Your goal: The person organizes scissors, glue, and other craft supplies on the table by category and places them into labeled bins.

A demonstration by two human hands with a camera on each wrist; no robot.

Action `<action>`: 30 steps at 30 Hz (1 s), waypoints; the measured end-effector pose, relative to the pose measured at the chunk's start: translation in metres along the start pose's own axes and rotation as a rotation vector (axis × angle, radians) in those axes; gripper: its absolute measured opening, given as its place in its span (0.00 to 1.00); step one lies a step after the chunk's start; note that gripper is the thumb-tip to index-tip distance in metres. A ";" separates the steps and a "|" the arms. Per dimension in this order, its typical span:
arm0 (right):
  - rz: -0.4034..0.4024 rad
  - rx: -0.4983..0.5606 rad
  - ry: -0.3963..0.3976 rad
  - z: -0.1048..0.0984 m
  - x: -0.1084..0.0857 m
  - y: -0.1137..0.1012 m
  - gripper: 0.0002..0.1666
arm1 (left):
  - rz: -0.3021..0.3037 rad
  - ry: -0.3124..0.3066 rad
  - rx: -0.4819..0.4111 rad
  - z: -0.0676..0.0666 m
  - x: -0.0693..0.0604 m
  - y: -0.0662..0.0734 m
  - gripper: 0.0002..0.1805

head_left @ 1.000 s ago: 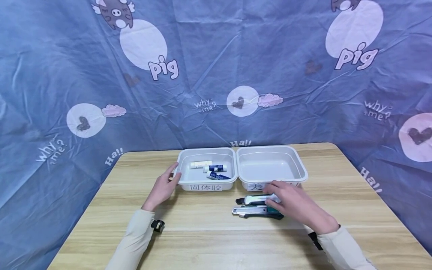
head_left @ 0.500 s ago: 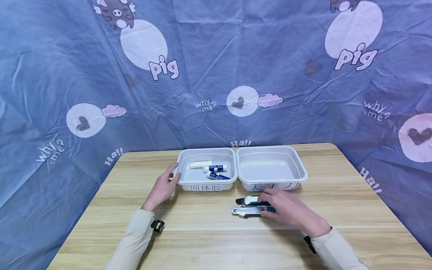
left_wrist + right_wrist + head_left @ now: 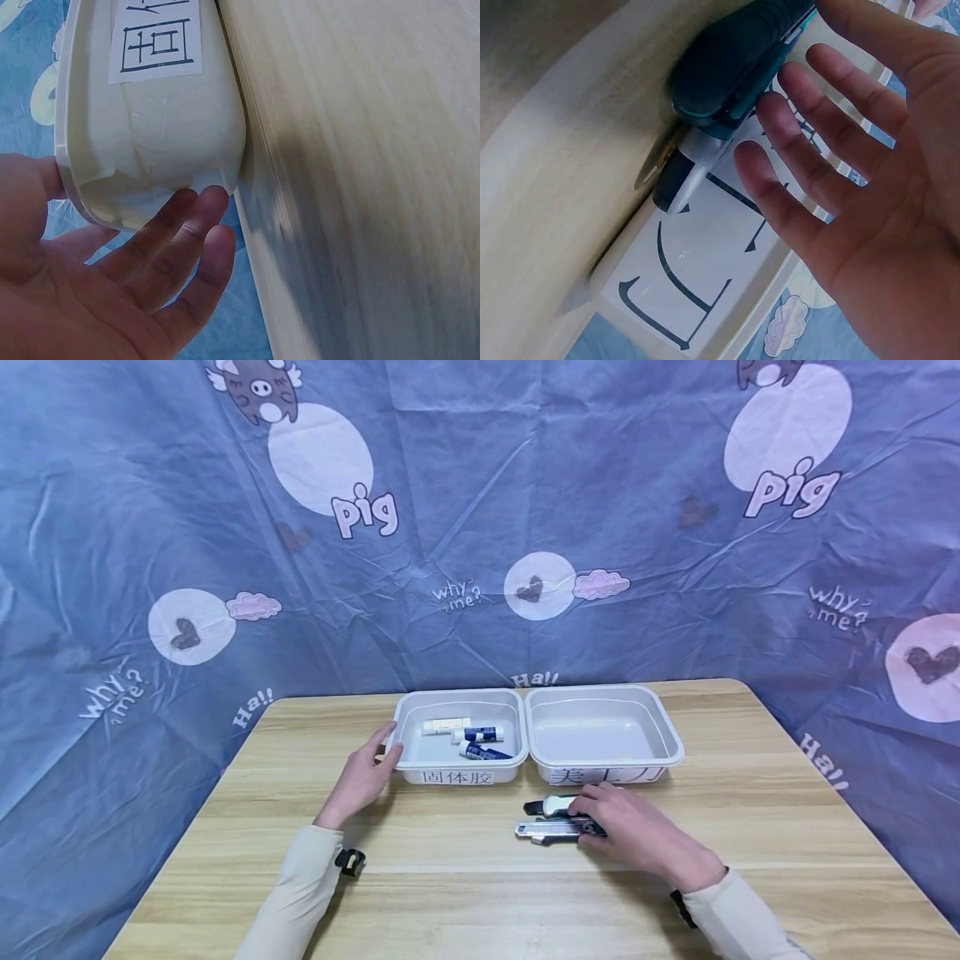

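My left hand (image 3: 363, 783) rests against the left end of a white plastic bin (image 3: 459, 765), its thumb at the rim and its fingers (image 3: 216, 251) loosely bent by the outer wall. Several glue sticks (image 3: 480, 734) lie inside that bin. Over a small group of utility knives, my right hand (image 3: 632, 828) reaches with thumb and forefinger spread across them. A white-and-black knife (image 3: 557, 806) lies furthest back, a silver one (image 3: 543, 829) in front. In the right wrist view the fingers are nearly straight beside a dark green knife handle (image 3: 712, 71); firm contact is not clear.
A second white bin (image 3: 603, 767), with a paper label on its front, stands right beside the first, behind the knives. Both sit on a wooden table (image 3: 450, 893). A blue printed cloth (image 3: 450, 635) hangs behind the table.
My right hand has moved left and slightly toward me over the knives, covering more of their right ends and uncovering the right bin's label. The left hand and the bins stay put.
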State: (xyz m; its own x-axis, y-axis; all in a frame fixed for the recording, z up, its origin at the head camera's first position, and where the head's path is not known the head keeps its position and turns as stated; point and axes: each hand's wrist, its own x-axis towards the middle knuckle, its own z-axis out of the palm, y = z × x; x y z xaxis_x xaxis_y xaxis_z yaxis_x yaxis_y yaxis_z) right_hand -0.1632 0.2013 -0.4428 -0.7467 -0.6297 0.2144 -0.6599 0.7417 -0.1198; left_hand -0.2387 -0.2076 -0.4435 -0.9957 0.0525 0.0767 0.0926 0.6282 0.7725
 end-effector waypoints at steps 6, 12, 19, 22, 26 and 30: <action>-0.003 -0.015 0.017 0.002 0.000 -0.001 0.18 | 0.002 0.002 0.008 0.000 0.000 -0.001 0.31; -0.023 -0.030 0.011 0.005 0.001 -0.003 0.17 | 0.004 0.003 0.012 0.000 0.000 0.000 0.31; -0.008 -0.031 0.009 0.005 0.000 -0.006 0.16 | 0.002 0.002 0.015 0.000 0.000 0.001 0.30; -0.012 -0.023 0.001 0.004 0.000 -0.006 0.16 | 0.003 0.000 0.016 0.000 -0.001 0.001 0.31; -0.022 -0.012 -0.014 0.003 0.001 -0.007 0.15 | -0.006 -0.002 0.023 0.000 -0.001 0.002 0.31; -0.024 -0.003 -0.032 0.002 0.000 -0.009 0.16 | -0.010 -0.001 0.027 0.000 -0.001 0.002 0.31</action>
State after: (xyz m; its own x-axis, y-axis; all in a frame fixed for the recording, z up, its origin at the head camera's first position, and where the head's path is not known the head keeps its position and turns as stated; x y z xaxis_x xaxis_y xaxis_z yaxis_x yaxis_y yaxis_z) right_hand -0.1580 0.1940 -0.4439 -0.7329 -0.6543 0.1863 -0.6774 0.7270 -0.1119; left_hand -0.2375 -0.2065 -0.4422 -0.9966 0.0472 0.0681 0.0824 0.6497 0.7557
